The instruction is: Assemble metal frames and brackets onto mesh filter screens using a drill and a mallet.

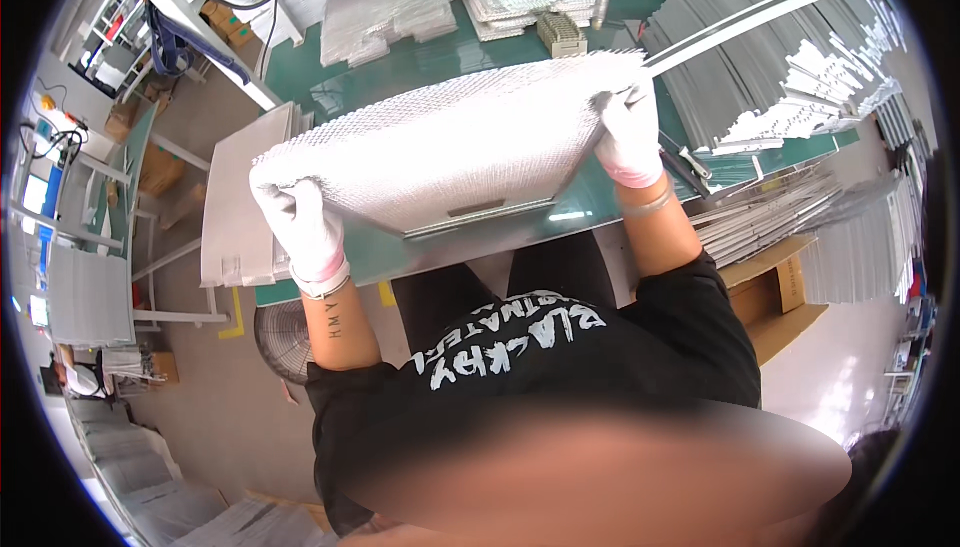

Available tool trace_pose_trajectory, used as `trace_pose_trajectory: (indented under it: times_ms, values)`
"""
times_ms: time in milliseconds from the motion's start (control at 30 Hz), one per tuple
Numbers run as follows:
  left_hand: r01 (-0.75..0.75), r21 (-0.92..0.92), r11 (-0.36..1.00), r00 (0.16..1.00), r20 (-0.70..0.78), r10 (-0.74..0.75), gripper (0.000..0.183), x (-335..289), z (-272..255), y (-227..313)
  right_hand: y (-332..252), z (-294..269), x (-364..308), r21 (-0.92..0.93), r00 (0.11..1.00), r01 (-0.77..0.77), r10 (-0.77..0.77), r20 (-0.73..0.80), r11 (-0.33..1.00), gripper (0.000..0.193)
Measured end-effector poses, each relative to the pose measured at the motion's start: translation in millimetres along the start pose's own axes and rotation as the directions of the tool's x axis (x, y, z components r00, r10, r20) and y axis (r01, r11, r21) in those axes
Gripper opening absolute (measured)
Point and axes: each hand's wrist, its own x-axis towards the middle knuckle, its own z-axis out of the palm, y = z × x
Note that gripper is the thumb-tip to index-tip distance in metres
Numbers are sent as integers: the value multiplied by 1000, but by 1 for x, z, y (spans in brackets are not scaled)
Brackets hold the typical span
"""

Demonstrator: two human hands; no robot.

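Observation:
A silvery mesh sheet point(460, 147) with a finely textured surface is held up in front of me, tilted over the green tabletop point(390, 265). My left hand point(290, 222), in a white glove, is closed on its near left corner. On the far right corner, my right hand point(632, 132) grips it too, also gloved in white. The sheet's lower edge hangs close to the table; whether it touches, I cannot tell. A small dark slot or label point(476, 209) shows near that edge.
Stacks of similar mesh sheets point(385, 7) lie at the back, beside a small beige block point(562, 37). Another pile of flat panels point(240, 217) stands at the left. Long grey strips point(740, 37) fill the right side. A cardboard box point(775, 307) and a fan point(282, 339) are below.

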Motion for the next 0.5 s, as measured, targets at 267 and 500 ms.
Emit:
trace_pose_trajectory:
  times_ms: [267, 500]
  values:
    - [76, -26, 997, 997, 14, -76, 29, 7, 2, 2, -6, 8, 9, 135, 991, -134, 135, 1, 982, 26]
    - [-47, 18, 999, 997, 54, 46, 27, 15, 15, -6, -3, 2, 9, -107, 997, -71, 68, -33, 992, 19]
